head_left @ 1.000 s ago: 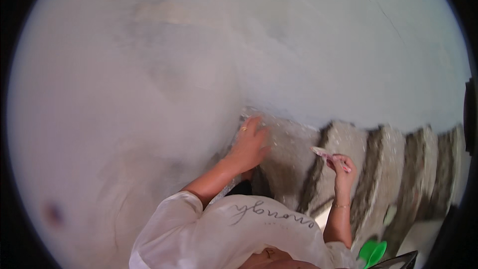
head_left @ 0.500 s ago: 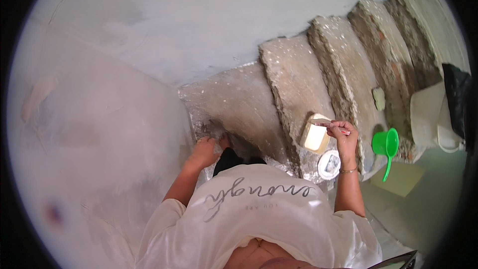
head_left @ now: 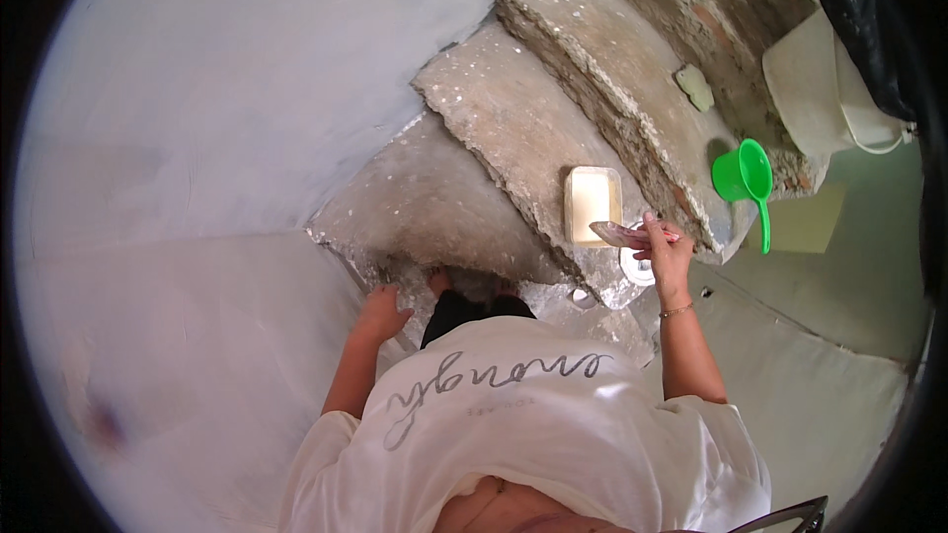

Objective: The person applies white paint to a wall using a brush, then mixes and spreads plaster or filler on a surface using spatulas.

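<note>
My right hand (head_left: 668,255) is closed round the reddish handle of a paintbrush (head_left: 614,233). The brush's flat end points left, just by the near right corner of a rectangular tub (head_left: 570,222) with cream-coloured liquid in it. Partly hidden beneath that hand is a round white lid or dish (head_left: 637,270) on the step. My left hand (head_left: 383,314) is low by the wall at the left, its thumb apart from the fingers and nothing visible in it.
Rough concrete steps (head_left: 474,89) rise toward the upper right beside a pale grey wall (head_left: 247,69). A green dipper (head_left: 743,176) stands on a step, near a pale green lump (head_left: 694,88). Farther right are a whitish bucket (head_left: 805,84), black plastic (head_left: 859,25) and a yellowish sheet (head_left: 805,222).
The view has turned, so the steps and tub appear shifted up and left. The paintbrush has moved from over the tub to its near right corner. My left hand has come away from the step edge.
</note>
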Demonstrator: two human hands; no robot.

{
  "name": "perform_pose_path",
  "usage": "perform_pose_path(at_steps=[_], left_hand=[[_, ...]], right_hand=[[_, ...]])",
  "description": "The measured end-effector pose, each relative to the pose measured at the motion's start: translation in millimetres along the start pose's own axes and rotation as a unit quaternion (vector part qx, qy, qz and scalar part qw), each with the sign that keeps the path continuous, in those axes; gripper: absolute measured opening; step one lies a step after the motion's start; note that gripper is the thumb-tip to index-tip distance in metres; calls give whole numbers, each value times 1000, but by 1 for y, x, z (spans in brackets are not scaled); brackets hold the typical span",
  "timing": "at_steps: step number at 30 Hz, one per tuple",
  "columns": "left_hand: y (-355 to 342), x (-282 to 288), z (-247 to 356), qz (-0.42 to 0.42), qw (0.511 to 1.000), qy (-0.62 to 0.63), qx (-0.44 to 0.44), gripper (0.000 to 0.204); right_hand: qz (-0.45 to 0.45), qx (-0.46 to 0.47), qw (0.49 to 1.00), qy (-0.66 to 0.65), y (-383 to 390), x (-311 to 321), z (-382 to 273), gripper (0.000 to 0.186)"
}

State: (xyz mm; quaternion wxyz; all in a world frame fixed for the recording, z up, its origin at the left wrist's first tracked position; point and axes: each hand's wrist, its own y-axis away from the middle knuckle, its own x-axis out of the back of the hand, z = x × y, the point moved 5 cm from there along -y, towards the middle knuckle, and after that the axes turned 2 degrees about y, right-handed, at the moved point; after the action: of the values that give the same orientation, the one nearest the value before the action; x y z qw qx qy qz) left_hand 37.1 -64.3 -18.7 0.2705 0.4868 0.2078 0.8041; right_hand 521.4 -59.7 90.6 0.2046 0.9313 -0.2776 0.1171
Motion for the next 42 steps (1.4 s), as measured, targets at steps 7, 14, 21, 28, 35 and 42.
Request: perform_pose_path(at_steps=[7,14,21,28,35,42], left_hand=[[-30,28,0,-15,999,-30,-37,52],[-52,43,11,-41,997,-29,-55,53],[-54,51,12,-73,995,-45,-52,60],[-62,43,3,-88,993,-73,-39,59],[-73,42,14,-106,991,-75,-32,58],[-90,43,28,-94,987,-89,-95,57]], right_hand=[[69,-36,997,-12,5,-7,32,35],[107,-73,982,-134,-6,-19,83,21],[127,-41,990,-48,-31,-41,102,21],[181,-109,954,-215,-34,-53,121,28],[182,-131,935,-273,-32,-58,131,24],[190,-41,981,18,-20,-60,168,9]])
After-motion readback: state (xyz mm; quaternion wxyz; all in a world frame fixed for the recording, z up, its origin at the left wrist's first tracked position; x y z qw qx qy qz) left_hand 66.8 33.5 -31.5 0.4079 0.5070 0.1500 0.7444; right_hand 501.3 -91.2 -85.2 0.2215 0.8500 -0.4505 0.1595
